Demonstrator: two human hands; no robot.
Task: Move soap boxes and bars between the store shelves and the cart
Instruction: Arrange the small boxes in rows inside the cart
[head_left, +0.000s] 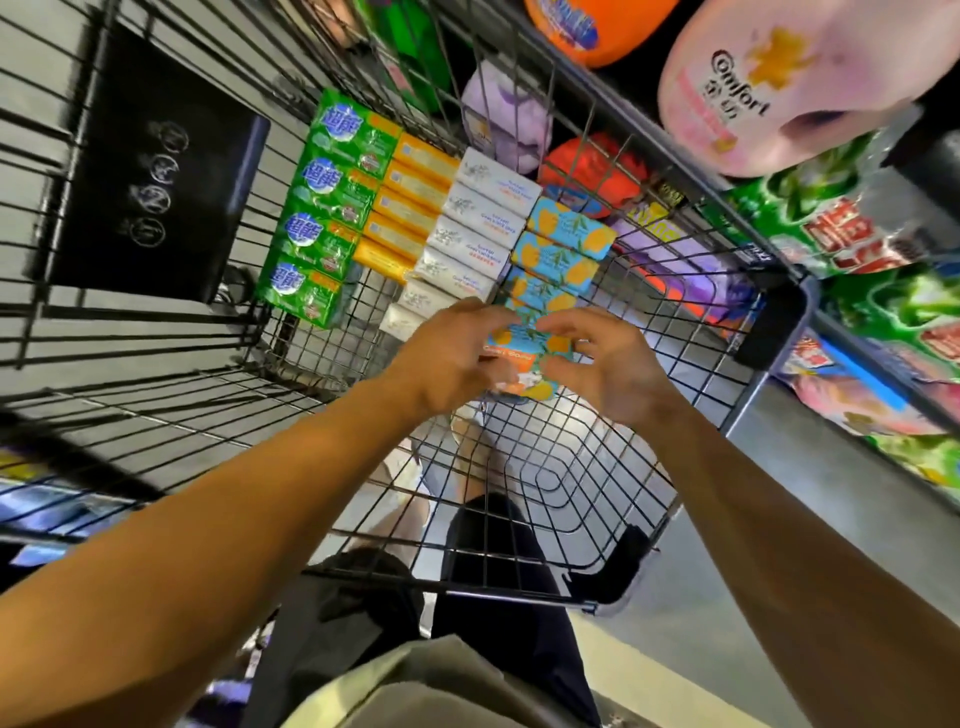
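Note:
A wire cart (587, 467) fills the view, with soap lying in rows on its floor: green packs (327, 208), orange bars (410, 202), white boxes (478, 218) and blue-and-orange boxes (566, 249). Both hands meet over the near end of the blue-and-orange row. My left hand (457, 358) and my right hand (608, 369) grip a blue-and-orange soap box (524, 348) between their curled fingers, just above the cart floor. My fingers hide part of the box and another like it beneath.
A black panel (150, 176) hangs on the cart's left wall. Store shelves to the right hold a pink Comfort bottle (763, 88), an orange bottle (587, 26) and green detergent bags (883, 322). My legs and the grey floor show through the wires.

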